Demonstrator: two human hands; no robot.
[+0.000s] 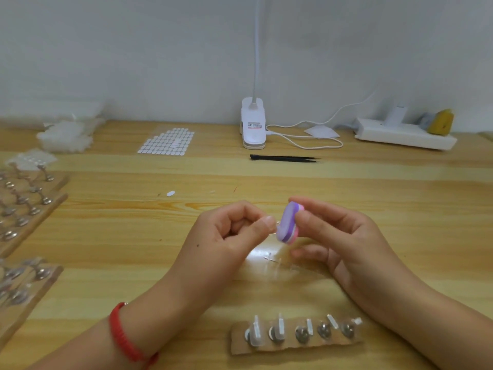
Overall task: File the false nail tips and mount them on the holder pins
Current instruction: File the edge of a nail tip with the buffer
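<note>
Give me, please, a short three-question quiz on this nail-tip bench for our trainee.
1. True or false: the right hand holds the purple file block.
2. How many pins stand on the near holder strip?
3. The black tweezers lie: A) on the near holder strip; B) on the table by the clip lamp; C) in the right hand.
Key: 1 true; 2 five; 3 B.

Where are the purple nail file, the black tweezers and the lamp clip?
nail file (286,222): head view, its purple face.
tweezers (282,158): head view, middle of its arms.
lamp clip (253,125): head view, its white body.
</note>
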